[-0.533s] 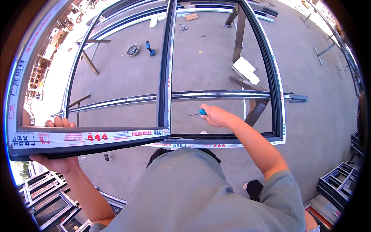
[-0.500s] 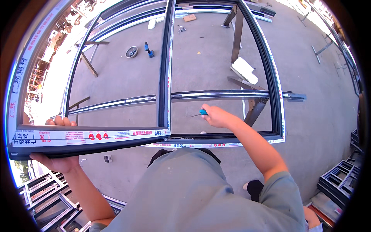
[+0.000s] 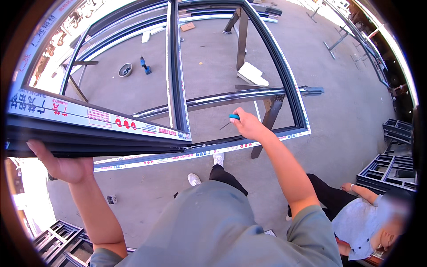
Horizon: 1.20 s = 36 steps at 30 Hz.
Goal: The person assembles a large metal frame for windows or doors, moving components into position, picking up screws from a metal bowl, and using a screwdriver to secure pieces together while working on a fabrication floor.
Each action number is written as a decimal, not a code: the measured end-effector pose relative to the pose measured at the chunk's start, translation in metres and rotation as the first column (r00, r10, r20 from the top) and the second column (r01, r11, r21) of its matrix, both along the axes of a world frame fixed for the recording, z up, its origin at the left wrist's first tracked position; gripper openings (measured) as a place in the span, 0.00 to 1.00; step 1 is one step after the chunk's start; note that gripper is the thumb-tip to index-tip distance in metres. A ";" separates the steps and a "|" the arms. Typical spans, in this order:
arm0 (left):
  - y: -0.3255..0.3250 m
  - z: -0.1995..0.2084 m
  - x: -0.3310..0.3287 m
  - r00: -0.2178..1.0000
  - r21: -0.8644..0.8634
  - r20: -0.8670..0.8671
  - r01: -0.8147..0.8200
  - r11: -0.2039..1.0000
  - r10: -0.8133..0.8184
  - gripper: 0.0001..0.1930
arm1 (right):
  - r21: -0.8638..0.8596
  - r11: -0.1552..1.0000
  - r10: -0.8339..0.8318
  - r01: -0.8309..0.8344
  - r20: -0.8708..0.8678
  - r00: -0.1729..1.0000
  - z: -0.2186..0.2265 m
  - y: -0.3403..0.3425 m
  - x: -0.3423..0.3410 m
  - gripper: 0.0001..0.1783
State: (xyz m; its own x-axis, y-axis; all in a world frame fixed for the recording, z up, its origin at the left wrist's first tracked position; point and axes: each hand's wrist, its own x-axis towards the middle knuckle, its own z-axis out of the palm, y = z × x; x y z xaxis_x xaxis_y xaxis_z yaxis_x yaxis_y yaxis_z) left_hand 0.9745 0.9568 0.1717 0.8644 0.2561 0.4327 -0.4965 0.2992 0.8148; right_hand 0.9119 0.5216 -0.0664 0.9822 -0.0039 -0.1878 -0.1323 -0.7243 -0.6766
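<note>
Over the rectangular frame [image 3: 290, 95], we are observing the right grip [image 3: 247, 126] clamping a thin-shafted, blue-handled tool [image 3: 234, 116]; the left grip [image 3: 73, 168] is touching a film-striped sash [image 3: 102, 133], closure indeterminable.

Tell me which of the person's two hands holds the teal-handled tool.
The right hand: it grips the teal-handled tool, whose thin shaft sticks out below. The left hand instead touches the window sash along its dark lower edge.

Daylight blows out to white past the left edge of the evenly lit concrete floor [image 3: 347, 111], while fisheye distortion bows the window frame [image 3: 284, 80] within a black rim and blur hides a co-worker's head [image 3: 397, 209].
</note>
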 end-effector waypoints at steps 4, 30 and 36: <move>0.009 -0.004 0.001 1.000 0.024 0.005 -0.005 1.000 0.005 0.35 | 0.034 0.997 0.071 -0.075 0.099 0.993 -0.002 -0.006 0.002 0.11; -0.024 0.022 -0.009 0.961 0.153 -0.236 0.186 0.970 -0.147 0.42 | 0.548 0.749 0.492 -0.373 -0.083 0.867 -0.117 -0.024 0.132 0.15; -0.039 0.025 -0.011 0.976 0.155 -0.219 0.028 0.987 0.007 0.40 | 0.574 0.687 0.606 -0.445 -0.116 0.787 -0.146 -0.018 0.156 0.23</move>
